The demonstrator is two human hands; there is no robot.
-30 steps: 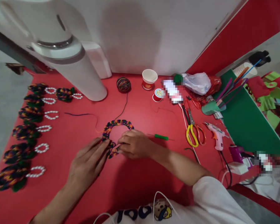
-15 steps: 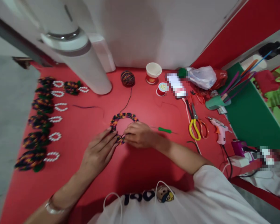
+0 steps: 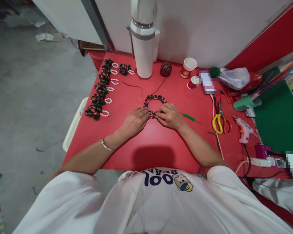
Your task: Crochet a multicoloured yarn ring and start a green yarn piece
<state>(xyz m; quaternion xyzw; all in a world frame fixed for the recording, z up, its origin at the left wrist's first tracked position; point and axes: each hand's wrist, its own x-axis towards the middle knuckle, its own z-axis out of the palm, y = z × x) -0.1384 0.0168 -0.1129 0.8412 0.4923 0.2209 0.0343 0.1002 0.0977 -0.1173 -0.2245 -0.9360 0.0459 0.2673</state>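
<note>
- Six yarn bundles (image 3: 92, 111) with white beaded loops (image 3: 104, 113) form a column, well left of the left fingers.
- Left hand (image 3: 136, 121): fingers close together over the near-left part of a multicoloured yarn ring (image 3: 156, 97). With its thumb hidden, I cannot tell whether it pinches.
- Ring: flat on the red table (image 3: 141, 146), between the fingertips and just beyond them. Uneven pulling could twist it or loosen stitches.
- Yarn ball (image 3: 166, 69): beyond the fingers, its strand running to the ring; a sharp tug could roll it.
- Right hand (image 3: 170, 116): fingers bent, apparently pinching the ring's near edge.
- Green-handled tool (image 3: 189, 117): just right of those fingers; a sideways sweep could knock it.
- Hard to make out: yarn under the fingertips, and the blurred-out phone (image 3: 207, 82) farther right.
</note>
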